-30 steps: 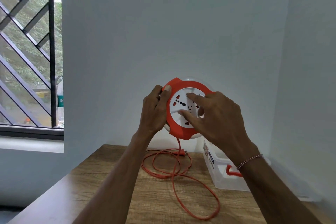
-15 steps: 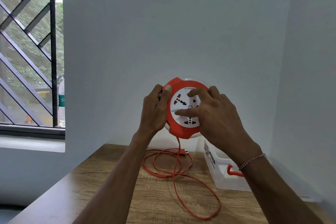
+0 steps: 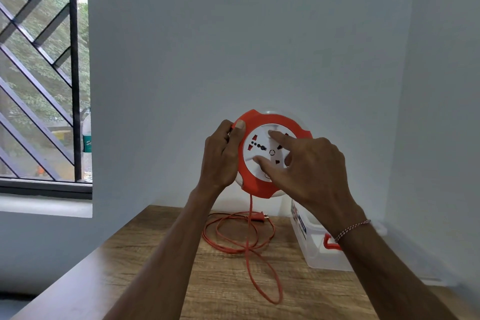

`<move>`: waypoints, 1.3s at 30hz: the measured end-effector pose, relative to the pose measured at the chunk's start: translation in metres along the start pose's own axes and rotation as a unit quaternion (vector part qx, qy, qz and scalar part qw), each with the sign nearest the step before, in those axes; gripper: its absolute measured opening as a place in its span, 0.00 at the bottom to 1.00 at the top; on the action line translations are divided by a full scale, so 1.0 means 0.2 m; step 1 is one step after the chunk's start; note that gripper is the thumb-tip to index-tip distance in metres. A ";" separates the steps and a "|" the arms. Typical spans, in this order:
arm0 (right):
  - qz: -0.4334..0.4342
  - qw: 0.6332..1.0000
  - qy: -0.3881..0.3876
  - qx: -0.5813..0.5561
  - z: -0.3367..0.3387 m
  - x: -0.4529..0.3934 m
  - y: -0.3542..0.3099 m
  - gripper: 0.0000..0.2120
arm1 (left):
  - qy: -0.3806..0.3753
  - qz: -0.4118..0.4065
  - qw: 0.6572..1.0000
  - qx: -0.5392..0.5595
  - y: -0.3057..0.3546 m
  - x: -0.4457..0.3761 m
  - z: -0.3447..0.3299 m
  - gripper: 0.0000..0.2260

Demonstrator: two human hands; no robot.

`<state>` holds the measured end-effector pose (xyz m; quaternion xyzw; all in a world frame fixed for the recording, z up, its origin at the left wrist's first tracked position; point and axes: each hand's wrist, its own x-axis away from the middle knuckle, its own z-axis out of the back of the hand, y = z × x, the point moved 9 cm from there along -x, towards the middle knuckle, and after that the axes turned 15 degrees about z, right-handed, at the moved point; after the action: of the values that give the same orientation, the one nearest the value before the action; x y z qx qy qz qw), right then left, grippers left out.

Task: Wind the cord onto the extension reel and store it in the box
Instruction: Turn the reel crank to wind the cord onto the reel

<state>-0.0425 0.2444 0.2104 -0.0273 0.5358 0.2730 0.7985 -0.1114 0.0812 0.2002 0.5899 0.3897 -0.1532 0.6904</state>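
Extension reel (image 3: 262, 184) held upright in the air above the wooden table (image 3: 161, 280), face toward the camera: round orange housing, white socket disc in the centre. Left hand (image 3: 220, 156) grips the rim at 9 o'clock, thumb over the front edge. Right hand (image 3: 306, 166) rests thumb and forefinger on the disc, fingers spread. Orange cord (image 3: 249, 247) hangs from 6 o'clock, looped loosely on the table. Clear box (image 3: 319, 247) at 4 o'clock of the reel.

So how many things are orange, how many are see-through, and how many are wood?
Orange: 2, the reel and its cord
See-through: 2, the box and the bottle at the window
Wood: 1, the table
Total: 5
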 end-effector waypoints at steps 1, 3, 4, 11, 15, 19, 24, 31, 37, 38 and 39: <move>-0.006 1.000 0.001 -0.007 0.00 0.00 0.00 0.32 | -0.003 0.001 1.000 0.000 0.00 0.00 0.00 0.14; -0.013 1.000 -0.002 -0.012 0.00 0.00 0.00 0.32 | -0.006 0.003 1.000 0.002 -0.01 0.00 -0.01 0.15; -0.012 1.000 -0.008 -0.010 0.00 0.00 0.00 0.32 | -0.005 0.002 1.000 0.001 -0.01 0.00 0.00 0.15; 0.111 0.993 0.042 0.012 0.08 -0.03 -0.08 0.12 | 0.003 -0.004 1.000 0.002 0.01 0.00 0.01 0.10; 0.118 0.987 -0.111 0.009 -0.04 -0.03 -0.09 0.22 | 0.015 -0.004 1.000 -0.011 0.01 0.00 0.01 0.14; 0.125 0.978 -0.161 0.045 -0.08 -0.01 -0.13 0.30 | 0.013 0.001 1.000 -0.005 0.00 0.00 0.01 0.17; 0.109 0.983 -0.129 0.067 -0.06 0.00 -0.12 0.32 | 0.012 -0.001 1.000 -0.003 0.01 0.00 0.01 0.17; 0.054 0.996 -0.015 0.063 0.01 0.02 -0.05 0.28 | 0.014 -0.003 1.000 0.005 0.01 0.00 0.02 0.19; -0.002 0.999 -0.015 0.036 0.03 0.00 -0.02 0.33 | 0.013 -0.002 1.000 -0.004 0.01 0.00 0.01 0.18; 0.000 0.999 -0.019 0.038 0.03 0.00 -0.02 0.33 | 0.012 -0.003 1.000 -0.002 0.01 0.00 0.01 0.18; 0.005 0.999 -0.020 0.038 0.03 0.00 -0.03 0.32 | 0.010 -0.003 1.000 0.000 0.01 0.00 0.01 0.18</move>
<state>-0.0345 0.2422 0.2126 0.0109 0.5295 0.2571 0.8083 -0.1097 0.0807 0.2011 0.5904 0.3984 -0.1488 0.6860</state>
